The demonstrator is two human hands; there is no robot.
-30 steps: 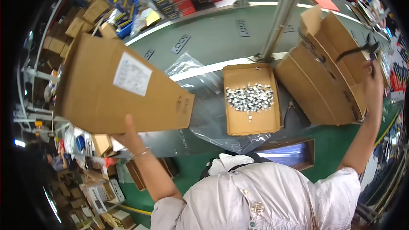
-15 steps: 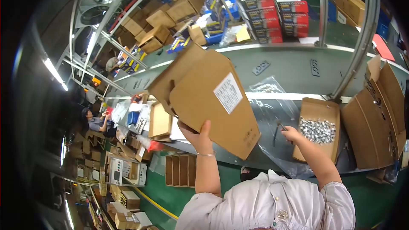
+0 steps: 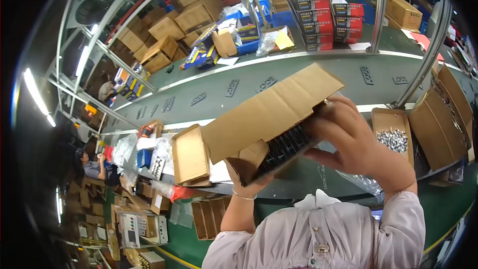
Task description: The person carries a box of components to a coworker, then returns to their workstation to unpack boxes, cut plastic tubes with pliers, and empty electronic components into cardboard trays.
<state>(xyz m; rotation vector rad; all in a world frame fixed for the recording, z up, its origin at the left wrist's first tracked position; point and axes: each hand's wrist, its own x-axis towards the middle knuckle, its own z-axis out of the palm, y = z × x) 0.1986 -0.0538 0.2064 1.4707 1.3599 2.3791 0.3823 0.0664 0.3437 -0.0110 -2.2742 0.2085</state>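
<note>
A brown cardboard box (image 3: 271,112) is tilted open above the bench, its broad flap raised. Inside it stands a row of dark flat parts (image 3: 286,147), partly hidden. My left hand (image 3: 253,188) grips the box from beneath at its lower left end, most fingers out of sight behind it. At the right end, my right hand (image 3: 348,134) has its fingers curled over the box's edge and the thumb underneath. A small shiny bit shows by its fingertips, too small to name.
A shallow cardboard tray (image 3: 391,115) holds many small metal pieces on the right, beside a larger open carton (image 3: 438,124). Dark cut-out plates (image 3: 231,88) lie along the green conveyor. Another shallow tray (image 3: 190,157) sits left. A person (image 3: 92,164) sits farther left.
The box has turned and tipped so its open side and the dark parts show. My right hand has moved from beside the metal pieces to the box; the thin tool it held is no longer visible.
</note>
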